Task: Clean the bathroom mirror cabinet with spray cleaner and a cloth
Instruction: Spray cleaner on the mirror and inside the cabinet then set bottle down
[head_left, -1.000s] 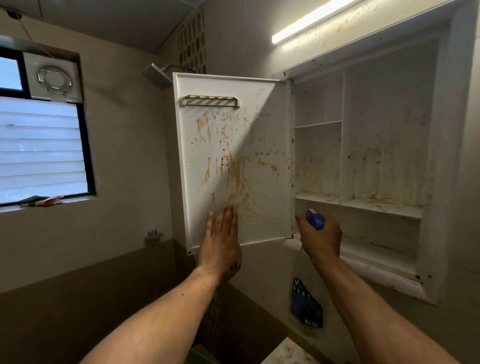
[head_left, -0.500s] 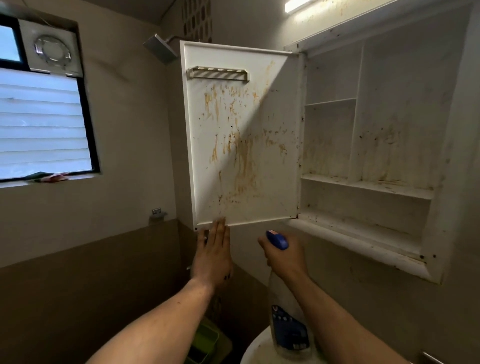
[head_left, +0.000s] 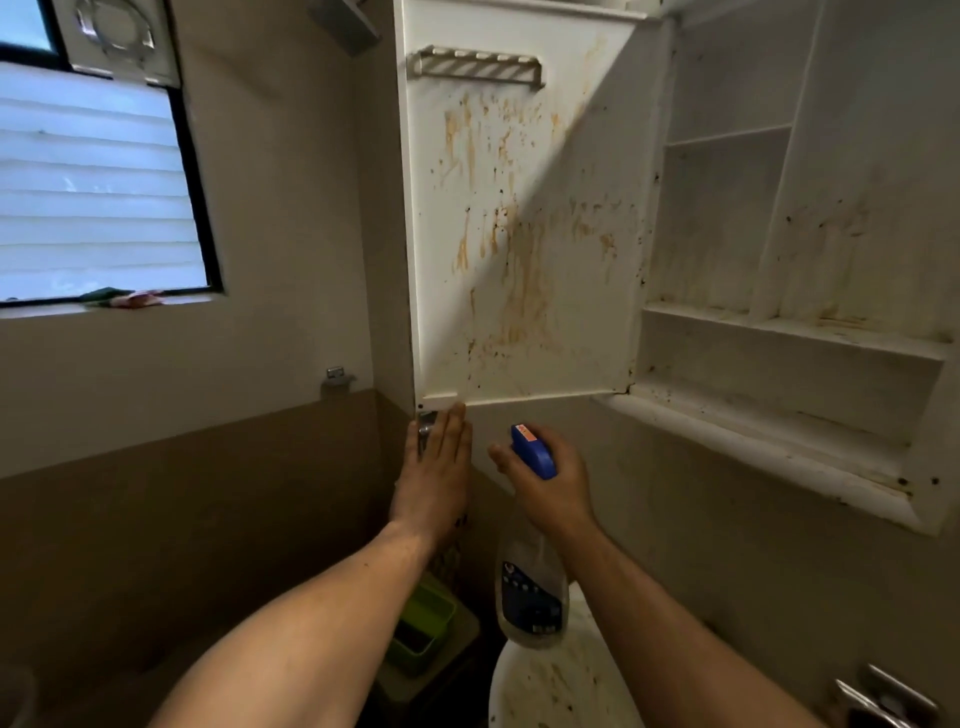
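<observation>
Now right hand (head_left: 553, 483) grips spray bottle (head_left: 530, 597), hanging below fist.

left hand (head_left: 434, 470) flat, fingers (head_left: 453, 431) extended, right hand (head_left: 553, 480) gripping

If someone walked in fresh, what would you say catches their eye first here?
The open cabinet door at centre, streaked with orange-brown stains. Right of it, the grimy empty shelves. Below the door, the right hand grips a blue-topped spray bottle while the left hand reaches flat to the door's bottom edge.
</observation>
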